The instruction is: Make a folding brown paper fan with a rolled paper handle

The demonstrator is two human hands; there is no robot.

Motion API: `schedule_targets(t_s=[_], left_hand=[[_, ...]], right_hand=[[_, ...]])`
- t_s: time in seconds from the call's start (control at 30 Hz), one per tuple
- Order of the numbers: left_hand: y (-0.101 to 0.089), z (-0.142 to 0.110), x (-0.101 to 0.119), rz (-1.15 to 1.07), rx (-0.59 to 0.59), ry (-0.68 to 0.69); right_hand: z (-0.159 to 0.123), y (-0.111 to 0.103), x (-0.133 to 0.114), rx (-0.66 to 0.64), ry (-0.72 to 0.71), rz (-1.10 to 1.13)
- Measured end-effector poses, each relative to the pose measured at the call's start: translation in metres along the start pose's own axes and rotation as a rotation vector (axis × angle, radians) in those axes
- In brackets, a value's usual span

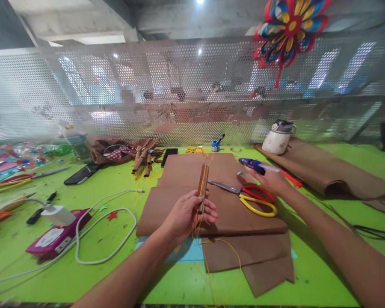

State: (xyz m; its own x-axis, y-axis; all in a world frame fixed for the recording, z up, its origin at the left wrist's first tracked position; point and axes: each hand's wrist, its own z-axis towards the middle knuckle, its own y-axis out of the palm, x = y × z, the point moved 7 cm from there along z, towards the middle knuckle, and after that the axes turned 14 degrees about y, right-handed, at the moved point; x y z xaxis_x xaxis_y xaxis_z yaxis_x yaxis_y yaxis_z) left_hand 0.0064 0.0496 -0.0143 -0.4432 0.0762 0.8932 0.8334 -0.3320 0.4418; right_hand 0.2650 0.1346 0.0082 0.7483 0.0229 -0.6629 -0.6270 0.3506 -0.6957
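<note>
My left hand (195, 214) is closed around a narrow folded strip of brown paper (202, 186), which stands nearly upright. Yellow string (232, 248) runs along the strip and trails below my fingers to the table. My right hand (271, 182) grips a small blue tool (253, 165) with a whitish end; blur hides its exact kind. Just below that hand, scissors (258, 199) with one red and one yellow handle lie on brown paper sheets (173, 205), blades pointing left.
A white bottle (276, 139) stands on a brown paper roll (327, 171) at right. On the left are a purple power strip (59, 235) with a white cable (107, 260), a black phone (82, 173) and more scissors (28, 179). Rolled paper pieces (144, 158) lie behind; a perforated panel (192, 85) bounds the table.
</note>
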Motion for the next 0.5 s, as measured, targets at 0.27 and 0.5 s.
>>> schedule_targets(t_s=[0.27,0.5], left_hand=[[-0.002,-0.001,0.000,0.051,0.011,0.009],[0.000,-0.002,-0.002,0.156,-0.004,0.044]], right_hand=[[0.024,0.000,0.043,-0.116,-0.036,-0.182],[-0.023,0.011,-0.049,-0.253,0.026,0.339]])
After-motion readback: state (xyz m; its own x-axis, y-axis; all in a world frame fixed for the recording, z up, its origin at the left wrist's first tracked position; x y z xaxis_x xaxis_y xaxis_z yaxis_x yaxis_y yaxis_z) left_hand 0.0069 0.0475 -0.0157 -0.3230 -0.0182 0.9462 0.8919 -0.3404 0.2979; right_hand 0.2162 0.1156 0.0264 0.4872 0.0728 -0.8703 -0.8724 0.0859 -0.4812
